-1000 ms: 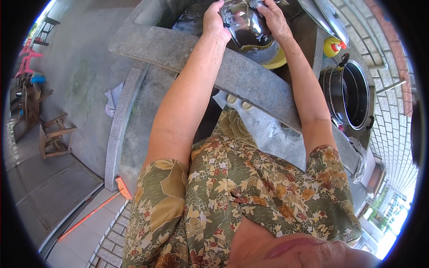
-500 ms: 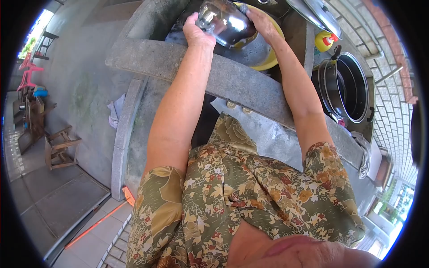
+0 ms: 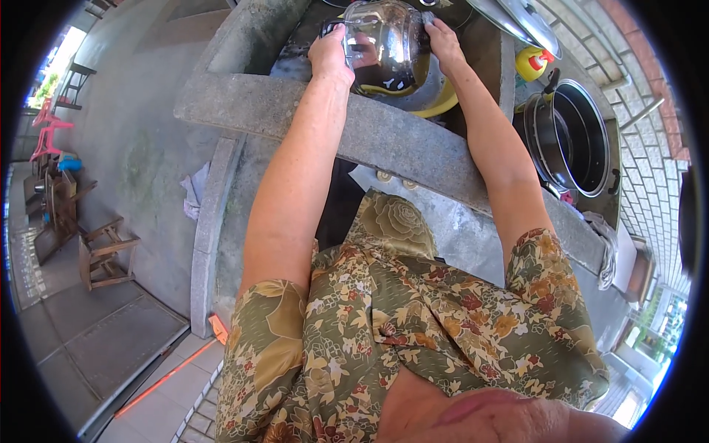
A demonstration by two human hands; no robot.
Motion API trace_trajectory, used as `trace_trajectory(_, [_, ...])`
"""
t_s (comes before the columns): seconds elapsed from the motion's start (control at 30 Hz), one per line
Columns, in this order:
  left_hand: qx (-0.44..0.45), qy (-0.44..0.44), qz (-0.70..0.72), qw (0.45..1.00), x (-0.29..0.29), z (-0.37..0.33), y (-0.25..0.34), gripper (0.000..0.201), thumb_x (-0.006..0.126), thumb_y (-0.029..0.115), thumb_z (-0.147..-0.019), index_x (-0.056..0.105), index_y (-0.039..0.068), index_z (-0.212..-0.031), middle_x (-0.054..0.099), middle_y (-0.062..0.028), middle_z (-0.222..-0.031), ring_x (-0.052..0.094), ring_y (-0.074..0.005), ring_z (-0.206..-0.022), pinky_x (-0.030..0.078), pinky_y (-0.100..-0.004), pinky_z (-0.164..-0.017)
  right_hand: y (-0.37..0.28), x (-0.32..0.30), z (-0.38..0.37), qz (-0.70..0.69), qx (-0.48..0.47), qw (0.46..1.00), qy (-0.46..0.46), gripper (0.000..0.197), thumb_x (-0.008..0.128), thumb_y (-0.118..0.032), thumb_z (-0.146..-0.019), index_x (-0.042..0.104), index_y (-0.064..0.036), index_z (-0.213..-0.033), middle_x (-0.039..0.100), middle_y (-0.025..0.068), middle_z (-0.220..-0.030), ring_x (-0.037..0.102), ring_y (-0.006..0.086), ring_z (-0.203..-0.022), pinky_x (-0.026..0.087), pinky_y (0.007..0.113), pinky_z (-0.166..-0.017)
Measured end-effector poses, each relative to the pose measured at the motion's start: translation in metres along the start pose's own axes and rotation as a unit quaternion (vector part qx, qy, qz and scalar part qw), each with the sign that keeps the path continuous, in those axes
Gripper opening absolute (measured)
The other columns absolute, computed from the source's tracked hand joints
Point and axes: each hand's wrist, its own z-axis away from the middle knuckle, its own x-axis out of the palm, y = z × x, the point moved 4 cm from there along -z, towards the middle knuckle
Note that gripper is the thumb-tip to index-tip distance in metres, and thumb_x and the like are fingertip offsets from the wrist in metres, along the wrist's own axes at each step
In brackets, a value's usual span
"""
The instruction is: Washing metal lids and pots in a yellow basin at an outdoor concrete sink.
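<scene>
Left hand (image 3: 330,53) and right hand (image 3: 443,38): grip closed on opposite sides of one shiny metal pot (image 3: 385,44), which lies directly between them, tilted. Held over a yellow basin (image 3: 436,103) inside the concrete sink (image 3: 384,136). Black pot (image 3: 572,140) well apart, rightward.

steel pot (image 3: 388,44): shiny silver | basin (image 3: 436,107): yellow | dress (image 3: 384,332): olive floral | bottle (image 3: 530,63): yellow, red cap

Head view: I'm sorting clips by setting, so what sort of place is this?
Probably an outdoor washing-up spot: a rough concrete basin, a shiny metal pot held over it in both hands, and a large black pot standing alongside.
</scene>
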Motion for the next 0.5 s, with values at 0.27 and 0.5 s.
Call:
trace_trajectory(0.27, [0.021,-0.029,-0.082,0.996,-0.013,0.011,0.013,0.022,0.070,0.000,-0.082,0.067,0.002,-0.103,0.069,-0.0072,-0.093,0.066,-0.0195,-0.079,0.053,-0.0350,-0.066,-0.020,0.018,0.018,0.052,0.054,0.997,0.017,0.038,0.052,-0.034,-0.097,0.069,-0.0034,-0.113,0.068,0.0059,-0.113,0.060,0.0168,-0.101,0.046,0.031,-0.087])
trace_trajectory(0.5, [0.048,-0.048,-0.122,0.990,0.018,0.031,0.010,0.020,0.071,0.001,-0.081,0.068,0.002,-0.101,0.069,-0.0084,-0.092,0.066,-0.0200,-0.079,0.052,-0.0335,-0.063,-0.039,-0.005,0.016,-0.010,-0.206,0.974,-0.095,0.037,0.050,-0.026,-0.099,0.064,-0.0025,-0.124,0.066,0.0212,-0.116,0.055,0.0356,-0.123,0.038,0.038,-0.109])
